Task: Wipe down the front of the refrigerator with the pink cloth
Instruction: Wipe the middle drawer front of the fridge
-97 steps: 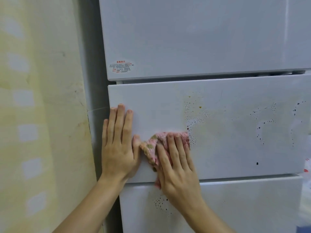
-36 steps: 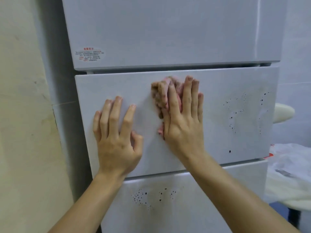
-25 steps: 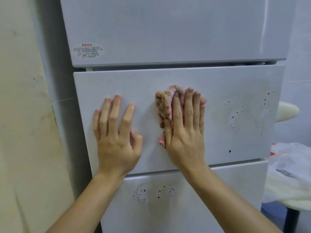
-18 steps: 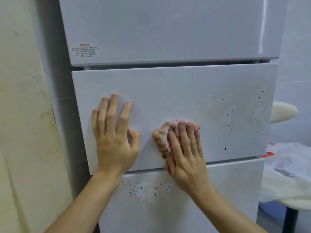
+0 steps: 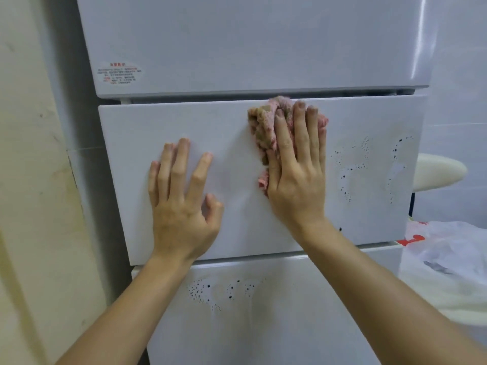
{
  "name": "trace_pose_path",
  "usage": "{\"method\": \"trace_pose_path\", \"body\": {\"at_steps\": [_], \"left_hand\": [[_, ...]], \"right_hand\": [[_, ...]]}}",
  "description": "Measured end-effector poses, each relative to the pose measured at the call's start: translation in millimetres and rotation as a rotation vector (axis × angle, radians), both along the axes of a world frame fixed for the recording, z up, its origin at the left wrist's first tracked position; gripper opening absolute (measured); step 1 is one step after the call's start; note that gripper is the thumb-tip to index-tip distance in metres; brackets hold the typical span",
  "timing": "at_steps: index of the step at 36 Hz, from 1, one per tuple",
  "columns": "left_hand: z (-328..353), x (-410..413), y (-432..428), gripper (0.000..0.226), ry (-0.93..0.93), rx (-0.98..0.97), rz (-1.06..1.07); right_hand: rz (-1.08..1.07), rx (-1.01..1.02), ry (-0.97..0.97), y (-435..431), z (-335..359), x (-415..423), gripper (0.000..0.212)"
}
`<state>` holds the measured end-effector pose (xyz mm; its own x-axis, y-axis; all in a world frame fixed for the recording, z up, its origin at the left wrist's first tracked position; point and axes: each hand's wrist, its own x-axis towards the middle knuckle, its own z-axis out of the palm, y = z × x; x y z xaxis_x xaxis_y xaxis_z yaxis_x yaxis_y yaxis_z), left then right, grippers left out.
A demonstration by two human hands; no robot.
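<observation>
The pink cloth [image 5: 263, 125] sits bunched at the top edge of the middle door [image 5: 137, 143] of the refrigerator [image 5: 237, 43], and your right hand [image 5: 297, 177] presses it there with straight fingers close together. Your left hand [image 5: 181, 206] lies flat on the same door just to the left, fingers spread wide, holding nothing. You see three doors, one sticker [image 5: 120, 75] on the top one, dark spots [image 5: 347, 169] right of the cloth, and one plastic bag [image 5: 448, 248] beside the refrigerator.

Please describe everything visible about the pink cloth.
The pink cloth, a fuzzy, terry-like rag with tan-green patches, is bunched, not spread. It lies against the upper edge of the refrigerator's white middle drawer front. The right hand presses it there with straight fingers and covers its right part; a small end shows lower, beside the palm.
</observation>
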<state>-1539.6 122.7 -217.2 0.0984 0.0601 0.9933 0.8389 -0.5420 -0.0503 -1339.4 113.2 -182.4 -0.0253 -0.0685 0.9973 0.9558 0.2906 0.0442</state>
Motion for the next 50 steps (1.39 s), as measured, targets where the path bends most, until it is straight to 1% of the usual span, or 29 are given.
{"method": "trace_pose_path", "body": {"at_steps": [2, 5, 8, 10, 13, 16, 18, 20, 21, 23, 25, 29, 32, 35, 38, 40, 43, 46, 47, 48, 50], "left_hand": [[-2, 0, 1, 0.065, 0.000, 0.005, -0.002], [-3, 2, 2, 0.064, -0.005, 0.009, -0.003], [-3, 4, 1, 0.064, -0.015, 0.003, -0.005], [-3, 6, -1, 0.064, -0.021, -0.004, -0.002], [-2, 9, -5, 0.064, -0.037, -0.023, 0.000], [-2, 13, -8, 0.066, -0.040, -0.032, -0.003], [-1, 16, -7, 0.068, 0.000, -0.014, -0.002], [0, 20, -7, 0.069, 0.041, 0.002, -0.005], [2, 22, -8, 0.069, 0.051, 0.005, -0.009], [4, 26, -8, 0.067, 0.046, 0.001, -0.023], [5, 30, -8, 0.066, 0.031, -0.007, -0.044], [1, 33, -5, 0.067, 0.016, -0.004, -0.069], [0, 34, -5, 0.067, 0.008, 0.000, -0.070], [0, 37, -5, 0.066, -0.004, 0.003, -0.069], [-1, 39, -5, 0.067, -0.012, 0.012, -0.061], [-2, 40, -5, 0.068, 0.012, 0.029, -0.045], [3, 42, -5, 0.067, 0.072, 0.044, -0.033], [10, 49, -7, 0.062, 0.074, 0.060, -0.032], [11, 53, -8, 0.061, 0.076, 0.066, -0.033], [12, 57, -9, 0.060, 0.081, 0.069, -0.035], [11, 64, -9, 0.060, 0.074, 0.070, -0.041]], "right_hand": [[-0.015, -0.025, -0.030, 0, -27, 3, 0.051], [-0.045, -0.088, -0.109, -4, -71, 12, 0.064], [-0.076, -0.143, -0.167, -9, -107, 22, 0.061], [-0.107, -0.170, -0.219, -13, -115, 28, 0.061], [-0.152, -0.185, -0.265, -17, -106, 31, 0.061], [-0.183, -0.157, -0.226, -18, -80, 31, 0.066], [-0.169, -0.135, -0.157, -19, -46, 32, 0.081], [-0.111, -0.118, -0.077, -21, -6, 30, 0.097], [-0.077, -0.109, -0.040, -22, 12, 28, 0.099], [-0.040, -0.064, 0.008, -24, 34, 24, 0.090], [-0.016, -0.020, 0.028, -21, 36, 21, 0.079], [0.088, -0.028, 0.020, -13, -4, 19, 0.061], [0.053, -0.056, -0.023, -11, -44, 24, 0.053], [-0.002, -0.109, -0.050, -12, -84, 34, 0.054], [-0.052, -0.169, -0.092, -14, -113, 47, 0.067], [-0.081, -0.182, -0.121, -15, -119, 53, 0.074], [-0.077, -0.180, -0.116, -17, -108, 55, 0.074], [-0.059, -0.179, -0.076, -18, -81, 57, 0.094], [-0.050, -0.170, -0.061, -18, -68, 57, 0.098], [-0.037, -0.153, -0.046, -18, -53, 58, 0.095], [-0.015, -0.108, -0.016, -16, -26, 57, 0.079]]}}
